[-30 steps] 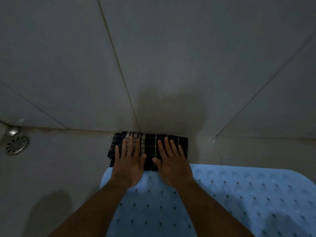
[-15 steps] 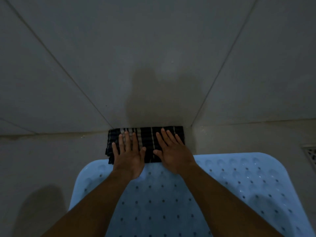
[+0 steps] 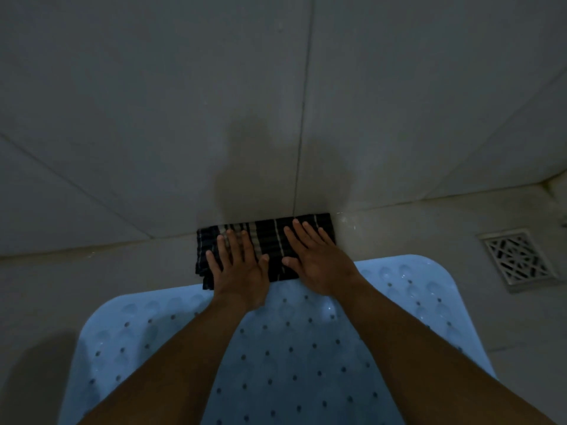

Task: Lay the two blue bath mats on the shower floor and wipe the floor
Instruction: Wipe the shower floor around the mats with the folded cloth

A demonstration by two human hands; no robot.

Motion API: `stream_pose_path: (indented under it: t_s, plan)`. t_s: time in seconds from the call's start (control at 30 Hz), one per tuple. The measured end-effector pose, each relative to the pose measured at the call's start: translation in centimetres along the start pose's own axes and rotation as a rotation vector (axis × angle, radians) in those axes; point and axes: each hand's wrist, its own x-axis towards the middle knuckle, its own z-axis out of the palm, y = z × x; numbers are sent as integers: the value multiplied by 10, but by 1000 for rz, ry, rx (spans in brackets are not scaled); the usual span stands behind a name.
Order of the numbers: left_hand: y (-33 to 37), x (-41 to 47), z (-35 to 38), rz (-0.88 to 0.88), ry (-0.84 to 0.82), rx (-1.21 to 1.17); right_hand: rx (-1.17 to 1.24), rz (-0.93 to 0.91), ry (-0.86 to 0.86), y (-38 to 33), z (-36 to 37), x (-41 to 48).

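I see the tiled wall (image 3: 153, 118) far, one blue bath mat (image 3: 291, 348) near on the shower floor (image 3: 92, 271), a square drain (image 3: 518, 259) right. My left hand (image 3: 237, 268) and right hand (image 3: 316, 259) press flat, fingers spread, on the folded striped cloth (image 3: 270, 240) at the wall's foot.

The pale blue bath mat (image 3: 276, 348) under your forearms looks like soft rubbery plastic, slightly translucent, dotted with small drain holes and moulded round bubbles that catch a faint sheen. The dark folded cloth with light stripes (image 3: 267, 243) is woven fabric, totally matt, ribbed where it's folded. You've got big light grey wall tiles (image 3: 153, 118), smooth with a dull satin finish and thin grout lines. The floor tile (image 3: 92, 277) reads smooth too. The square drain grate (image 3: 518, 259) is shiny cut-out metal.
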Motion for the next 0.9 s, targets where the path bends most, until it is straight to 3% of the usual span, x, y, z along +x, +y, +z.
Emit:
stream_pose_path:
  t_s: [0.6, 0.9]
  plan:
    - [133, -2, 10, 10, -49, -32, -5, 69, -23, 118, -27, -45]
    - [137, 2, 7, -40, -130, -13, 0, 141, 14, 112, -17, -45]
